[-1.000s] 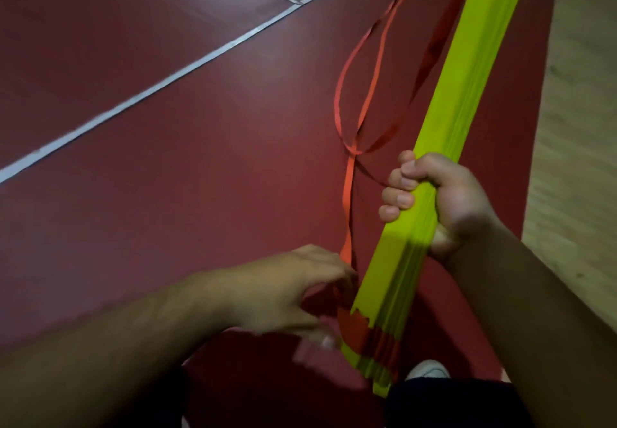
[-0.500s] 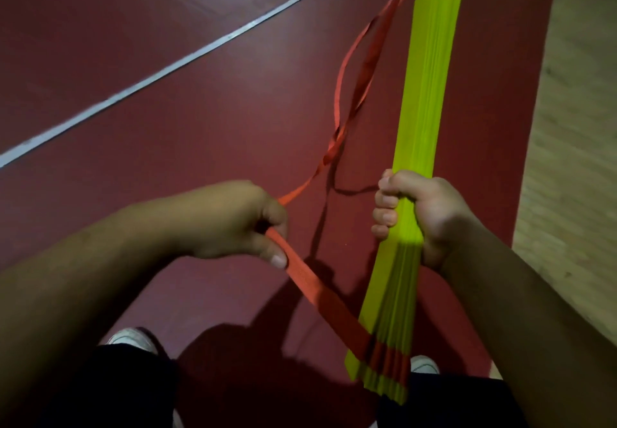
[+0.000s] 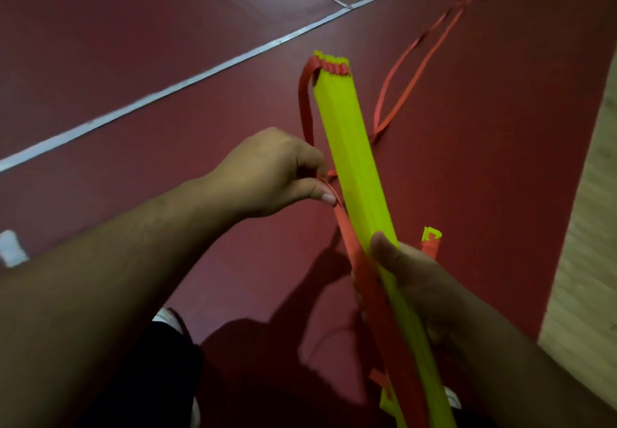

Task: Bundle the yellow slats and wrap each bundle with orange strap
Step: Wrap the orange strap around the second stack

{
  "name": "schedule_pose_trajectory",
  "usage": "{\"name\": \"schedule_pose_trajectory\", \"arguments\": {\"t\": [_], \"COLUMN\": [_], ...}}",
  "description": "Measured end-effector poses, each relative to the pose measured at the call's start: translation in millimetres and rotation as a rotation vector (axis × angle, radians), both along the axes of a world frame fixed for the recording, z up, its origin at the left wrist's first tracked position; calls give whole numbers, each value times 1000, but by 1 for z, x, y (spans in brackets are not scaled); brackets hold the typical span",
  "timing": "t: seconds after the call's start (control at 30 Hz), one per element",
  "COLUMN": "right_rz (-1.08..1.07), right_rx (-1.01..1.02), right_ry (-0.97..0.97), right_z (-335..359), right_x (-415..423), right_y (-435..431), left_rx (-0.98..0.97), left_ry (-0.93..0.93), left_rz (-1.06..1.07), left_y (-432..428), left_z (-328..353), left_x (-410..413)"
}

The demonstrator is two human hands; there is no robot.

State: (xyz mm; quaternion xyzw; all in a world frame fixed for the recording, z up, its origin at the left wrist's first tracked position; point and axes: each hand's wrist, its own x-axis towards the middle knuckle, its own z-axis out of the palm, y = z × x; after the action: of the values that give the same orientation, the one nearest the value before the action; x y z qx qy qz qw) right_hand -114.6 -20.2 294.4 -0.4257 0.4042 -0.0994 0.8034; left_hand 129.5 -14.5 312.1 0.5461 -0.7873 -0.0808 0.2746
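Nothing readable is showing: no words, labels, brands, numbers or signs are appearing on the yellow slats (image 3: 354, 173), the orange strap (image 3: 304, 103) or the red floor (image 3: 167, 43).

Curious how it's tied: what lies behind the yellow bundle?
The orange strap runs down behind the yellow bundle's left edge, pinched by the left hand. The right hand grips the bundle lower down, covering how the strap continues behind it.

Sports hall: red court floor (image 3: 133, 43), white line (image 3: 167, 88) (wooden flooring (image 3: 584, 260) beside).
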Motion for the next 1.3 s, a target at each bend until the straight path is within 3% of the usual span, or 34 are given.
{"name": "schedule_pose_trajectory", "arguments": {"t": [0.17, 0.33, 0.43, 0.53, 0.6, 0.7, 0.9, 1.17, 1.3], "right_rz": [71, 35, 89, 157, 207, 237, 157, 98, 39], "right_rx": [-74, 53, 103, 158, 184, 106, -266, -321, -379], "right_ry": [134, -46, -130, -185, -221, -153, 39, 32, 123], "right_z": [-5, 1, 4, 5, 6, 10, 9, 8, 11], "right_x": [11, 10, 8, 5, 2, -2, -3, 9, 10], "right_y": [7, 8, 11, 10, 7, 1, -13, -6, -7], "left_rx": [67, 242, 420, 632, 645, 597, 542, 507, 458], "left_ry": [-89, 47, 290, 740, 848, 874, 848, 889, 735], "left_rz": [188, 343, 198, -122, -185, -176, -158, -136, -35], "left_y": [-4, -4, -5, -2, -1, -2, -5, -8, -7], "left_z": [-14, -17, -19, -20, -18, -18, -18, -12, -12], "left_x": [-4, 4, 9, 8, 5, 0, -14, -25, -13]}}
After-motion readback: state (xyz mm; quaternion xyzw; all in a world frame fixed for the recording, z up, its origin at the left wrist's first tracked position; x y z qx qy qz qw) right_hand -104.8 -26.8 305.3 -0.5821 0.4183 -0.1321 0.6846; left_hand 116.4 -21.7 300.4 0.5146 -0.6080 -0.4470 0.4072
